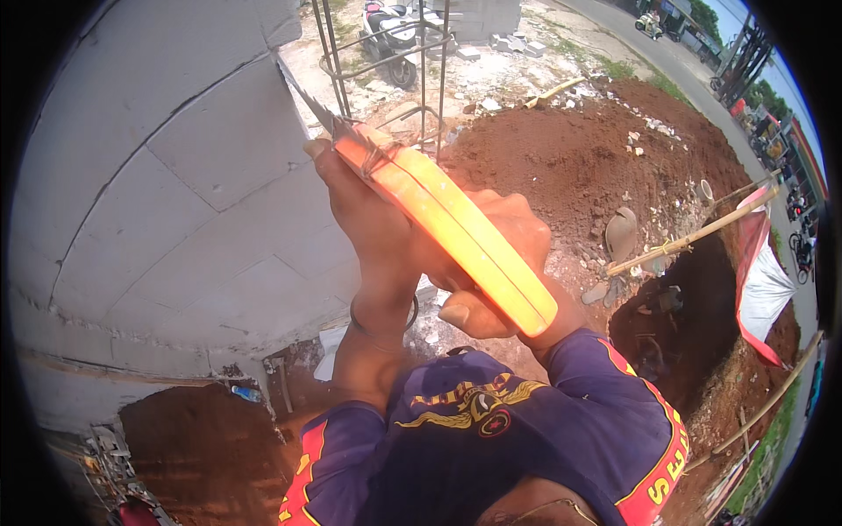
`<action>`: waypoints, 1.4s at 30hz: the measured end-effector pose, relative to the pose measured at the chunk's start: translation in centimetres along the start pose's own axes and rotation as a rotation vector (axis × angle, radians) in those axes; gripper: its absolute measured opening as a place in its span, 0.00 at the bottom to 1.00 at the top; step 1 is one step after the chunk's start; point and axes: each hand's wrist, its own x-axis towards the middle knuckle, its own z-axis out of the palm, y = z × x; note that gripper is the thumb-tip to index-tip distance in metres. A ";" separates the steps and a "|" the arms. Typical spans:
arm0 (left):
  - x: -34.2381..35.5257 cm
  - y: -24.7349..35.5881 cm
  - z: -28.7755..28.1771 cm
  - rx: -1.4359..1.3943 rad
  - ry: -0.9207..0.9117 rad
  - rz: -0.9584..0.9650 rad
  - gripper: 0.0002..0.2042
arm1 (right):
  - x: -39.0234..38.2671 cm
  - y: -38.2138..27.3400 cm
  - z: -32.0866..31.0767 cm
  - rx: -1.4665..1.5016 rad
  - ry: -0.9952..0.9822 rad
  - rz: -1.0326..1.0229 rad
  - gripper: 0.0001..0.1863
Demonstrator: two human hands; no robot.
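A handsaw (465, 237) with a bright orange handle slants across the middle. Its narrow dark blade (309, 99) points up and left, along the end of the grey block wall (189, 171). My right hand (504, 232) is wrapped around the handle, knuckles on its right side and thumb below. Against the handle's left side, close to the blade, is my left hand (373, 210), closed on the saw. One of its digits stretches up beside the heel of the blade; the others are mostly hidden behind the handle.
Upright steel rebar (424, 79) stands beyond the wall's end, before a parked scooter (390, 39). A red soil mound (561, 140) rises at right, beside a deep pit (680, 324) with a bamboo pole (693, 238) across its edge. Below the wall lies a plastic bottle (246, 394).
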 end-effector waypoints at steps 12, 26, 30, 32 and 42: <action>-0.6 0.6 0.1 0.281 -0.039 0.027 0.24 | -0.7 0.9 1.4 0.063 0.153 -0.091 0.14; 3.4 0.6 -2.1 0.048 -0.290 -0.009 0.12 | 0.7 5.9 3.4 -0.003 0.256 0.048 0.12; 2.9 0.8 -3.6 -0.026 -0.435 -0.083 0.13 | -1.6 6.2 4.5 0.072 0.237 0.010 0.11; -0.2 -0.2 -4.8 -0.168 -0.438 -0.248 0.13 | -5.1 5.2 4.9 0.214 0.198 -0.019 0.12; -15.5 -5.5 -9.8 0.103 0.214 -0.640 0.16 | -19.7 -0.6 5.4 0.359 0.132 0.445 0.13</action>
